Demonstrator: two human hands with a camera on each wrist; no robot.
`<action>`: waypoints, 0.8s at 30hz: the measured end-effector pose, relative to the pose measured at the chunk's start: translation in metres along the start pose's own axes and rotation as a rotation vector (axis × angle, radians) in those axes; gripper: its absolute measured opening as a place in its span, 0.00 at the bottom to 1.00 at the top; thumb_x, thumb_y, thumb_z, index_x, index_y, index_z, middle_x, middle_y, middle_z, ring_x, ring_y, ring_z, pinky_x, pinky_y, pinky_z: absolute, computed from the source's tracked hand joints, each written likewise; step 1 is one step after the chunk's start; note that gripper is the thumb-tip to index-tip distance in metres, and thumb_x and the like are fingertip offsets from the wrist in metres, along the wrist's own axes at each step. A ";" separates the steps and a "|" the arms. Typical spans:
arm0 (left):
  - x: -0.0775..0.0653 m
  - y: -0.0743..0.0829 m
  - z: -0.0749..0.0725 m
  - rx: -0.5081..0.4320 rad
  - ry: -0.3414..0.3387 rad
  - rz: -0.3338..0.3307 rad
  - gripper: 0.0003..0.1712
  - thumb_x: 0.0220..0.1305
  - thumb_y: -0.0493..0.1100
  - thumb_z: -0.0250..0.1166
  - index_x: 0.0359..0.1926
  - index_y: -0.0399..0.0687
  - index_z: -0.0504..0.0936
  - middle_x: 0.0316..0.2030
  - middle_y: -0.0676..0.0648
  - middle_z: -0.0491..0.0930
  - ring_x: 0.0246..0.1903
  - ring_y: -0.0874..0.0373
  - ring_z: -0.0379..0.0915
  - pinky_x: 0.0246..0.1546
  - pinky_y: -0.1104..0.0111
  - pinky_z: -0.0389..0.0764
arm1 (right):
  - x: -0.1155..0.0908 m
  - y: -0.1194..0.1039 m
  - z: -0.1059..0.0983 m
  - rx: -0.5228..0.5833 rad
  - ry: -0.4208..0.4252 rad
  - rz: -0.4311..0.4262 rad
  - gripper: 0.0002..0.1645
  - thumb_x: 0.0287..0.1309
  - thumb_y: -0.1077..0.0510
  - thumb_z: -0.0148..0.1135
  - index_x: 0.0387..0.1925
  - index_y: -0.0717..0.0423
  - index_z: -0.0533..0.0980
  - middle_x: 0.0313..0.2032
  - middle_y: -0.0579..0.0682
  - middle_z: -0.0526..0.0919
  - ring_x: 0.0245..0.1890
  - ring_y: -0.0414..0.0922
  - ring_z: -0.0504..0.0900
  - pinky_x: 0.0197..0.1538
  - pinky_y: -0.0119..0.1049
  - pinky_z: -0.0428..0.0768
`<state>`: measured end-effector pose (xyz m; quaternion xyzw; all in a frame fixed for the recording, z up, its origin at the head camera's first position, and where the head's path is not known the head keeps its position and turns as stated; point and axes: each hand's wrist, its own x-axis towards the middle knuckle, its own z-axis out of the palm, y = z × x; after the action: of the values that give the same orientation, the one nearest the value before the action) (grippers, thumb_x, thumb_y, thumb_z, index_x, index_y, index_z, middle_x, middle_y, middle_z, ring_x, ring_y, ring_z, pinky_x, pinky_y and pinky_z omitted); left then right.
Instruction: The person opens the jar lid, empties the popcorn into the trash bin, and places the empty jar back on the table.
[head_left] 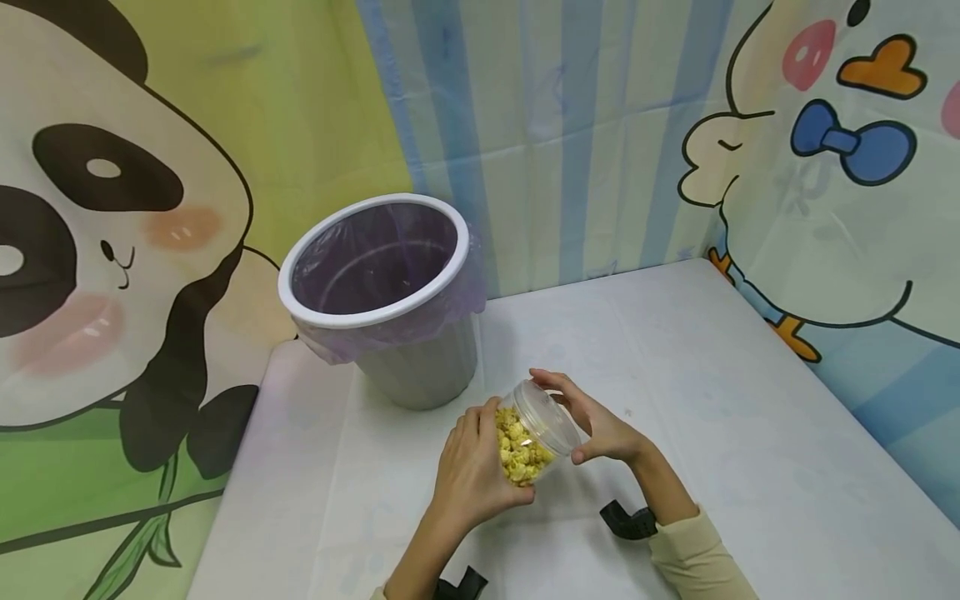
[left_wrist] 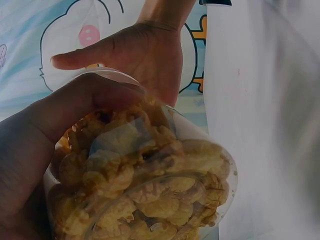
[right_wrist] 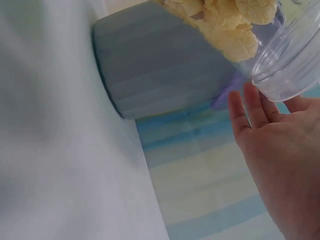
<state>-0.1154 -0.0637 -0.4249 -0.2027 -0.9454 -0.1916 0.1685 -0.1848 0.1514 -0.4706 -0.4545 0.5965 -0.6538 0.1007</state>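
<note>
A clear round jar of yellow popcorn [head_left: 517, 450] is tilted above the table, with its transparent lid [head_left: 551, 421] facing up and to the right. My left hand [head_left: 472, 467] grips the jar's body from the left, the thumb across its near side. In the left wrist view, the popcorn [left_wrist: 150, 195] shows through the jar wall. Around the lid's far side, my right hand [head_left: 600, 429] is spread, fingers fairly straight and fingertips right at the rim. The right wrist view shows this hand [right_wrist: 280, 145] beside the lid [right_wrist: 290, 65], its thumb hidden there.
A grey bin [head_left: 420, 367] with a white rim [head_left: 375, 317] and a purple liner bag [head_left: 360, 250] stands at the back left of the white-covered table [head_left: 675, 358]. Cartoon-printed curtains [head_left: 525, 150] enclose the table behind and at the sides. A black wrist strap [head_left: 628, 521] is on the right wrist.
</note>
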 end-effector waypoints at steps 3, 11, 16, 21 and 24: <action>0.000 0.000 0.000 0.010 0.000 0.001 0.66 0.14 0.60 0.76 0.61 0.40 0.61 0.42 0.44 0.70 0.38 0.53 0.69 0.40 0.62 0.74 | 0.000 0.001 0.000 -0.069 0.015 0.005 0.61 0.44 0.38 0.68 0.68 0.64 0.48 0.65 0.61 0.51 0.63 0.54 0.54 0.61 0.39 0.58; -0.001 0.000 0.001 0.003 -0.036 -0.011 0.66 0.15 0.60 0.77 0.61 0.40 0.61 0.43 0.44 0.70 0.38 0.53 0.69 0.40 0.61 0.74 | 0.004 0.001 -0.002 -0.007 -0.073 -0.085 0.57 0.42 0.56 0.66 0.68 0.70 0.45 0.67 0.65 0.45 0.65 0.58 0.48 0.62 0.51 0.55; -0.001 0.001 0.001 0.004 -0.037 -0.010 0.66 0.15 0.61 0.76 0.61 0.40 0.61 0.42 0.44 0.70 0.38 0.53 0.69 0.40 0.61 0.74 | 0.005 -0.001 -0.004 -0.020 -0.119 -0.114 0.59 0.45 0.52 0.64 0.68 0.71 0.40 0.68 0.66 0.40 0.68 0.60 0.39 0.62 0.61 0.48; -0.001 0.000 0.002 0.014 -0.032 -0.016 0.65 0.15 0.61 0.76 0.61 0.41 0.61 0.42 0.44 0.70 0.38 0.53 0.69 0.40 0.61 0.74 | 0.002 0.001 -0.005 -0.084 -0.051 -0.012 0.63 0.45 0.37 0.67 0.69 0.65 0.45 0.68 0.61 0.47 0.66 0.56 0.47 0.62 0.55 0.49; -0.001 -0.001 0.002 0.016 -0.034 -0.015 0.65 0.15 0.60 0.76 0.61 0.40 0.61 0.43 0.44 0.70 0.38 0.53 0.69 0.40 0.61 0.74 | 0.002 0.001 -0.005 -0.109 -0.029 0.039 0.59 0.44 0.40 0.69 0.69 0.62 0.49 0.66 0.58 0.52 0.63 0.54 0.53 0.60 0.52 0.54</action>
<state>-0.1152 -0.0638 -0.4276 -0.1976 -0.9511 -0.1818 0.1526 -0.1896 0.1534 -0.4700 -0.4572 0.6382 -0.6117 0.0971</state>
